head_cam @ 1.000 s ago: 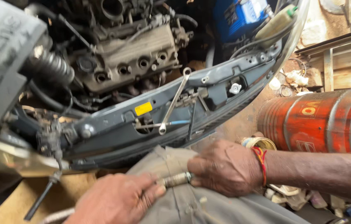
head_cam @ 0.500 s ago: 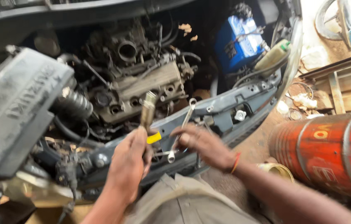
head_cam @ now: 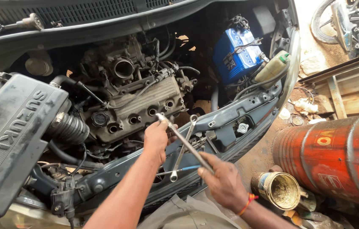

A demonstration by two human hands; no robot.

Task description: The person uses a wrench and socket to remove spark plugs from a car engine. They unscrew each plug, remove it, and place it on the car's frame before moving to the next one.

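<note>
Left hand (head_cam: 156, 138) closed round upper end of long metal extension bar (head_cam: 184, 144), near its socket tip, just in front of the cylinder head (head_cam: 143, 108); right hand (head_cam: 223, 180) gripping lower end of same bar, fingers curled shut; bar tilted, running from upper left down to lower right between both hands; lying across front crossmember (head_cam: 230, 116): combination spanner (head_cam: 182, 148), ring end up, crossing under the bar; beside it a screwdriver with blue handle (head_cam: 179, 170), touching the crossmember; air filter housing (head_cam: 12, 135) far left; blue battery (head_cam: 236, 57) upper right; rusty orange drum (head_cam: 336, 154) right of car; dirty tin can (head_cam: 279, 191) just beside right wrist.
</note>
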